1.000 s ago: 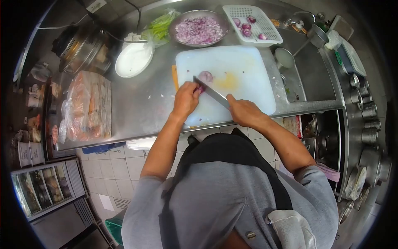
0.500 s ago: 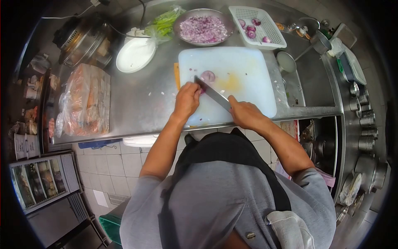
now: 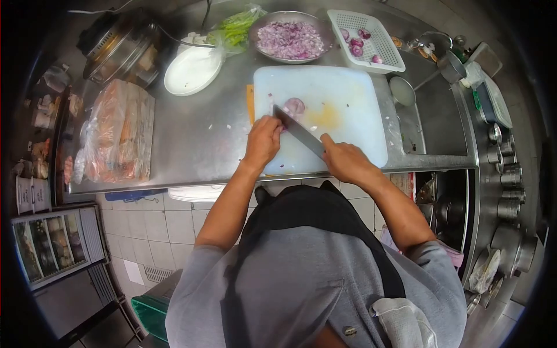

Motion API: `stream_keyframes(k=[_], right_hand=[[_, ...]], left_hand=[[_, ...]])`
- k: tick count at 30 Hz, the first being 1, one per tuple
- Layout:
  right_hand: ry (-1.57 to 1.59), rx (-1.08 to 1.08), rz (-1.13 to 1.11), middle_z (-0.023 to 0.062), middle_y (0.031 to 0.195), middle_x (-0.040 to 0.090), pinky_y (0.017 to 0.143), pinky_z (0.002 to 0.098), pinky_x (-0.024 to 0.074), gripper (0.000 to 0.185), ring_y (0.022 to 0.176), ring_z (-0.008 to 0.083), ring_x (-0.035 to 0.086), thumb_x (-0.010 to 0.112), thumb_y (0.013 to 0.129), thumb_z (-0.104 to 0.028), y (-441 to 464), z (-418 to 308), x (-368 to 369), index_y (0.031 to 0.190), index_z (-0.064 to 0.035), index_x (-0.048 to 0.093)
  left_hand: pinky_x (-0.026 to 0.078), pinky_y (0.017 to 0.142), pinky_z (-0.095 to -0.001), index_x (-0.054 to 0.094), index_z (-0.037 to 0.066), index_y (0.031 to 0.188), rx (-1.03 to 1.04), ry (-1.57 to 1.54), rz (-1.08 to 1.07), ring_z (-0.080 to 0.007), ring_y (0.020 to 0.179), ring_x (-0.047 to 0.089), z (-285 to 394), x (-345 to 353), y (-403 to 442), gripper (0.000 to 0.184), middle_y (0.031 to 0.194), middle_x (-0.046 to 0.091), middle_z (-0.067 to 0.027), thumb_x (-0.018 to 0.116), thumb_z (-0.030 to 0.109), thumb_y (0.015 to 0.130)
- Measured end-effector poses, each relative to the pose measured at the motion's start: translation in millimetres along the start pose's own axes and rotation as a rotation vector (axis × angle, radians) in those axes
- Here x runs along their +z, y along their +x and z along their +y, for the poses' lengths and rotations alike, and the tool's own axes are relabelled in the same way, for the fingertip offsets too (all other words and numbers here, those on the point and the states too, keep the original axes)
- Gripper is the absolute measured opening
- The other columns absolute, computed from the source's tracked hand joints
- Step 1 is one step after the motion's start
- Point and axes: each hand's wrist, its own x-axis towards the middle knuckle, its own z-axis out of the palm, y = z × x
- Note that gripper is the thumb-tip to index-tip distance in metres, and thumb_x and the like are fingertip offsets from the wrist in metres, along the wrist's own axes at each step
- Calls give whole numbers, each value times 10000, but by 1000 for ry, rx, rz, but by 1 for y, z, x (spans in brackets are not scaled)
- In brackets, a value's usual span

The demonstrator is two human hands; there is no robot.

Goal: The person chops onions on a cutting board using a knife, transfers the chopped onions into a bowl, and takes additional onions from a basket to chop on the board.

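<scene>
My right hand (image 3: 345, 159) is closed round the handle of a knife (image 3: 303, 132), whose broad blade slants up and left over the white cutting board (image 3: 354, 110). At the blade's far end, my left hand (image 3: 265, 139) has its fingers curled on a piece of red onion, mostly hidden by the fingers and blade. Just beyond the blade lies a cut red onion half (image 3: 294, 107). Small onion bits are scattered on the board's left side. A metal bowl of chopped red onion (image 3: 290, 37) stands behind the board.
A white perforated basket (image 3: 387, 58) with several peeled red onions is at the back right, beside a sink (image 3: 444, 124). On the left are a white plate (image 3: 191, 72), bagged greens (image 3: 237, 29) and a plastic-wrapped package (image 3: 119, 133). The steel counter's front edge runs close to my body.
The view has shifted slightly, so the counter items sit a little further right. Both hands keep nearly the same place on the board, the knife still between them.
</scene>
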Motion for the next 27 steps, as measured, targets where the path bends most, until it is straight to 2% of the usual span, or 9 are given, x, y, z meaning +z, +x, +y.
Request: stream_keyframes(k=[5, 8, 14, 18, 21, 24, 27], right_hand=[[54, 6, -32, 306, 842, 694, 750, 628, 494, 200, 816, 521, 679, 532, 1026, -121, 2, 8, 24, 1165, 0, 454], [31, -17, 11, 302, 839, 695, 747, 627, 491, 225, 816, 524, 678, 553, 1029, -142, -4, -1, 3, 1174, -3, 452], [72, 2, 11, 288, 833, 700, 727, 626, 492, 234, 806, 522, 679, 573, 1022, -137, -4, 8, 22, 1178, -11, 454], [103, -6, 153, 271, 795, 697, 705, 622, 494, 231, 771, 515, 677, 579, 1020, -131, -19, 4, 4, 1170, -12, 450], [80, 31, 217, 264, 774, 694, 696, 621, 494, 225, 749, 511, 676, 579, 1020, -128, -28, 6, -3, 1164, -13, 449], [67, 48, 225, 261, 765, 692, 693, 621, 496, 217, 738, 509, 675, 575, 1018, -119, -27, 14, 0, 1158, -12, 448], [55, 46, 211, 263, 758, 688, 694, 620, 498, 210, 733, 511, 672, 568, 1016, -113, -28, 15, 1, 1153, -9, 448]], left_hand=[[527, 812, -437, 661, 20, 969, -1, -9, -9, -366, 909, 654, -1, 1, -4, 98, 953, 664, -146, 717, -5, 892], [525, 808, -440, 658, 19, 965, 10, -3, 7, -368, 901, 651, -3, -1, -2, 101, 949, 663, -146, 716, -9, 887], [528, 826, -440, 660, 14, 966, 37, 59, -29, -365, 912, 654, -3, -1, -3, 119, 949, 663, -145, 714, -23, 866], [539, 880, -437, 667, 13, 1012, -73, -25, -96, -361, 978, 671, -2, -8, -1, 176, 1005, 686, -146, 714, -26, 847], [517, 881, -486, 673, 36, 1066, 114, 4, -9, -414, 995, 643, 5, -16, 20, 258, 1030, 681, -168, 675, -46, 821], [521, 887, -495, 662, 36, 1154, 108, 0, -280, -435, 1009, 647, 2, -27, 33, 341, 1095, 689, -194, 673, -35, 820], [526, 863, -490, 648, 33, 1163, 21, 4, -347, -431, 987, 652, -2, -19, 29, 333, 1108, 682, -203, 688, -10, 835]])
